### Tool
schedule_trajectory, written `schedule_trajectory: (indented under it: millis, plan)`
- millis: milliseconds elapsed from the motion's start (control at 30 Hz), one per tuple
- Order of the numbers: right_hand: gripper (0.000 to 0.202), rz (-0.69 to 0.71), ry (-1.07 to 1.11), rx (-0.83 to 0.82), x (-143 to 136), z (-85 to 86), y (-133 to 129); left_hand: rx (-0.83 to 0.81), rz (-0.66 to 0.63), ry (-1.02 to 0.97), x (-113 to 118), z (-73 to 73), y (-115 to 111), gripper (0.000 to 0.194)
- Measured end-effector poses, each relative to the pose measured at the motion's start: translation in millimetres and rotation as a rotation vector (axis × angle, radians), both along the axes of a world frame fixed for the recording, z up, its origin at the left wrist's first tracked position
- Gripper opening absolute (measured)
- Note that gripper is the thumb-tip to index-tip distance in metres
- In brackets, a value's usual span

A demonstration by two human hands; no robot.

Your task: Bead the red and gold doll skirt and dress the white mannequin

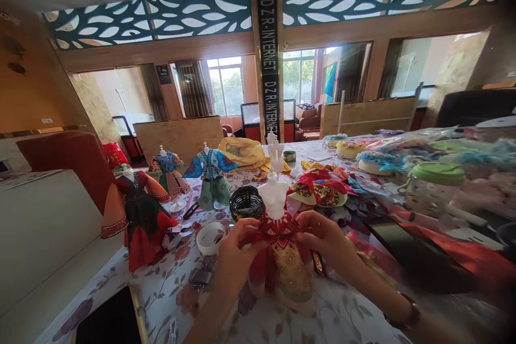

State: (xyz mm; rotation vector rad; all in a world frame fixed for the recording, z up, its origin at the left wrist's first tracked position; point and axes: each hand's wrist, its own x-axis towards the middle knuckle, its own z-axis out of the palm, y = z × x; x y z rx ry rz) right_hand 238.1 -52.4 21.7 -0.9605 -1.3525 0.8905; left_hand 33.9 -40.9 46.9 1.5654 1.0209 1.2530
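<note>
A small white mannequin (pixel 274 198) stands upright in front of me, its shoulders and upper chest bare. Round its body hangs a doll dress (pixel 292 269) with a patterned red top and a gold panel over the lower part. My left hand (pixel 237 252) pinches the red fabric at the dress's left edge between thumb and fingers. On the other side, my right hand (pixel 326 239) pinches the red fabric near the mannequin's waist. A black woven basket (pixel 246 201) is just behind my left hand, and a white bowl (pixel 210 238) sits to its left.
Three dressed mannequins stand at the left, one in a red and dark dress (pixel 143 215). A phone (pixel 110 317) lies at the front left. To the right are colourful fabric pieces (pixel 322 188), a green-lidded jar (pixel 437 185) and a dark tablet-like object (pixel 415 252).
</note>
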Motion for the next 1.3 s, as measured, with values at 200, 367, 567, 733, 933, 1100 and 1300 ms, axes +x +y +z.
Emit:
schedule_trajectory:
  millis: [200,367,567,733,933,1100,1300]
  plan:
    - [0.018,-0.011,-0.028,0.015,9,6.7,0,-0.025,-0.054,0.029,-8,13.6,-4,0.022]
    - [0.025,0.155,-0.050,-0.055,15,6.8,-2,-0.115,-0.268,0.072,-18,20.5,-2,0.020]
    - [0.029,0.192,-0.045,-0.069,13,-6.3,4,-0.073,-0.292,0.113,-16,9.1,-2,0.021]
    - [0.027,0.146,-0.001,-0.058,4,-3.2,0,-0.060,-0.137,0.089,-6,0.9,-7,0.025]
    - [0.029,0.083,0.057,-0.062,-4,-5.1,-6,-0.045,-0.046,0.080,-3,-14.0,-2,0.022]
    - [0.029,0.033,0.067,-0.068,-4,-8.9,-3,-0.066,-0.049,0.004,-1,-16.5,-4,0.017]
    - [0.032,0.023,0.079,-0.101,-3,-9.0,0,-0.066,-0.001,-0.028,0,-14.7,-5,0.012]
